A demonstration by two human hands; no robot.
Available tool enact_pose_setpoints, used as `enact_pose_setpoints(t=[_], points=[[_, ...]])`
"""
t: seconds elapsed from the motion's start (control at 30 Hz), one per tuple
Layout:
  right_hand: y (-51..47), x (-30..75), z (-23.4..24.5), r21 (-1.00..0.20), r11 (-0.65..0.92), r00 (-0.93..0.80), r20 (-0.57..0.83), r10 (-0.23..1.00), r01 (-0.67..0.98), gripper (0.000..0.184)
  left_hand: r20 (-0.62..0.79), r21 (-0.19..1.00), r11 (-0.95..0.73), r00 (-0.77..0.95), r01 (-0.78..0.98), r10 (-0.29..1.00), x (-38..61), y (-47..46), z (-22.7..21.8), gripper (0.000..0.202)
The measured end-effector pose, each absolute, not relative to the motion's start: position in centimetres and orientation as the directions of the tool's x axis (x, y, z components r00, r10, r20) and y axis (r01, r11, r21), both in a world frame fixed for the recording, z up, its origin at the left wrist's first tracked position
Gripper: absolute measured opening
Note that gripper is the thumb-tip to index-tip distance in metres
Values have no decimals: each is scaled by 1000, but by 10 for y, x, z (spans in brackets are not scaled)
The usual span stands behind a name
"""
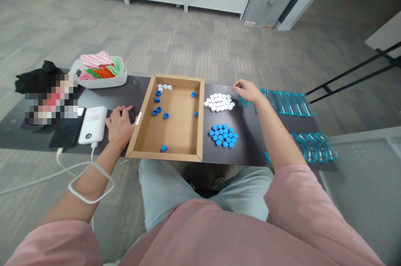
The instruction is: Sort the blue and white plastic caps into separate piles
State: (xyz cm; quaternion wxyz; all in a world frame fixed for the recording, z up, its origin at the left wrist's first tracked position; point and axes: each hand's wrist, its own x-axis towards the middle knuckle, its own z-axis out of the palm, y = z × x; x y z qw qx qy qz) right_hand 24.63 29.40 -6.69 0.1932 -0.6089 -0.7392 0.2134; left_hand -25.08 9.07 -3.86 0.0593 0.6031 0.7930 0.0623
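My left hand (120, 124) lies flat on the black table (250, 149), fingers stretched out, just left of a shallow cardboard tray (200, 128). The tray holds a few white hexagonal pieces (165, 87) in its far left corner and several scattered blue pieces (158, 110). To the right of the tray lie a packed cluster of white pieces (219, 102) and a cluster of blue pieces (223, 135). My right hand (247, 90) is at the far edge of the white cluster, fingers pinched together; what they hold is too small to make out.
Clear teal plastic tubes lie in rows at the right: one row (290, 103) far, another (313, 145) near. A white power bank (92, 125) with a cable, a dark phone (65, 134) and a white basket of coloured packets (102, 72) sit on the left.
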Motion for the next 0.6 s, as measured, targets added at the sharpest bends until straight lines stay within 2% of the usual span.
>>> enact_pose_setpoints(t=[0.13, 0.27, 0.4, 0.5, 0.6], points=[[289, 220, -51, -594, 284, -261, 126, 957, 753, 11, -26, 166, 276, -276, 947, 961, -251, 92, -39, 61], [280, 150, -40, -594, 481, -479, 177, 860, 645, 14, -22, 178, 268, -269, 947, 963, -251, 91, -38, 60], [279, 61, -50, -535, 634, -669, 163, 725, 558, 26, -18, 207, 265, -267, 942, 964, -257, 90, -41, 60], [287, 6, -69, -470, 654, -696, 108, 709, 593, 46, -11, 235, 228, -232, 945, 973, -265, 89, -44, 61], [298, -30, -85, -434, 638, -693, 44, 720, 636, 51, -12, 266, 219, -224, 939, 975, -269, 88, -47, 63]])
